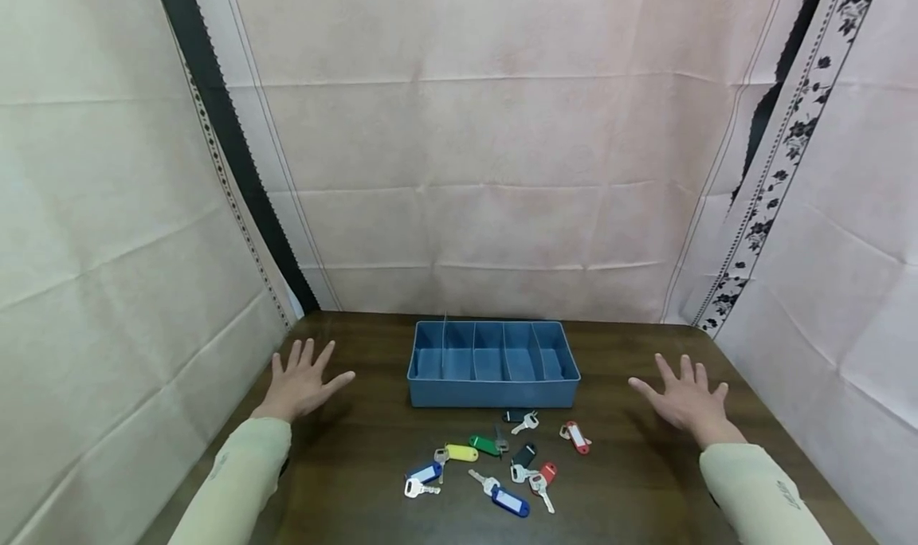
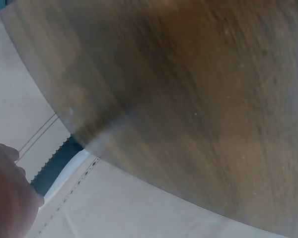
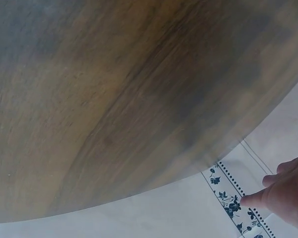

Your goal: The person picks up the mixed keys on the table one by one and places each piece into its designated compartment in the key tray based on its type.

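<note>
In the head view, the left hand (image 1: 298,387) is spread over the table's left side, palm down and holding nothing. Over the right side, the right hand (image 1: 687,401) has its fingers apart, also with nothing in it. Between them, keys with coloured tags lie scattered: a yellow tag (image 1: 461,452), a green tag (image 1: 485,445), a blue tag (image 1: 511,502) and a red-and-white tag (image 1: 577,438) among them. Behind the keys stands a blue compartment box (image 1: 493,394). Part of the left hand (image 2: 12,193) shows in the left wrist view, part of the right hand (image 3: 283,196) in the right.
The brown table (image 1: 344,489) is enclosed by pale cloth: a back sheet (image 1: 502,147), a left sheet (image 1: 107,250) and a right sheet (image 1: 846,290) with a floral band. A thin upright piece rises above the box's back edge near its left divider.
</note>
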Demonstrator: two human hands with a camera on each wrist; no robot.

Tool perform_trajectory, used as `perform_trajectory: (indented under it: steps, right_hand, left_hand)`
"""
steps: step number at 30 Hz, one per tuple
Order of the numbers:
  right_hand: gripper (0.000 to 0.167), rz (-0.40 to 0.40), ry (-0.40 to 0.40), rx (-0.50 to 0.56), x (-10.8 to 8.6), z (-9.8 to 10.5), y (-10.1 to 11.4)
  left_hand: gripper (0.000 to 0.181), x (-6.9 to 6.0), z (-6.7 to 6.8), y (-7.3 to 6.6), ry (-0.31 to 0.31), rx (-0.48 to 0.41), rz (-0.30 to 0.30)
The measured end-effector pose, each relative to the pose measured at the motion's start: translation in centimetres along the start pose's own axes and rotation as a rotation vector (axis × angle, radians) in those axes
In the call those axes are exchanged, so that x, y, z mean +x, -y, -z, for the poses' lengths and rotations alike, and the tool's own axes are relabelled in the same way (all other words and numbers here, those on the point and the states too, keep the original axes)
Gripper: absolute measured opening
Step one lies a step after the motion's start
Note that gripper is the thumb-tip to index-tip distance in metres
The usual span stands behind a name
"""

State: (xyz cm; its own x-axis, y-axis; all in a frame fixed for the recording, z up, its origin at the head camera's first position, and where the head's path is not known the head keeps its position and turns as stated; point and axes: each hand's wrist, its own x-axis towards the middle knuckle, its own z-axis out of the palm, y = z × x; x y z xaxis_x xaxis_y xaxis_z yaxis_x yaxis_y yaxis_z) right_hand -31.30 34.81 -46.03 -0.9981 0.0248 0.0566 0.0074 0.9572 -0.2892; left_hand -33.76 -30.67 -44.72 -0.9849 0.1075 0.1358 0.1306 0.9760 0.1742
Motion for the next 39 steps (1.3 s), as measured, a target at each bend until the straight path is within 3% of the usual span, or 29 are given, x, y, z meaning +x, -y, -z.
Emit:
perform_trajectory:
  steps: [22,31,39]
  right_hand:
    - [0.098,0.028,-0.02,0.008,0.7,0.5,1.3]
    - [0.099,0.074,-0.005,0.04,1.6,0.4,4.1]
    - [0.097,0.125,0.0,0.057,2.4,-0.6,5.6]
  left_hand:
    - [0.096,0.8,-0.1,-1.5,-0.012,0.014,-0.016]
    - [0.093,1.6,0.5,-2.2,-0.017,0.017,-0.004]
    - [0.092,1.9,0.9,-3.2,-0.02,0.014,-0.033]
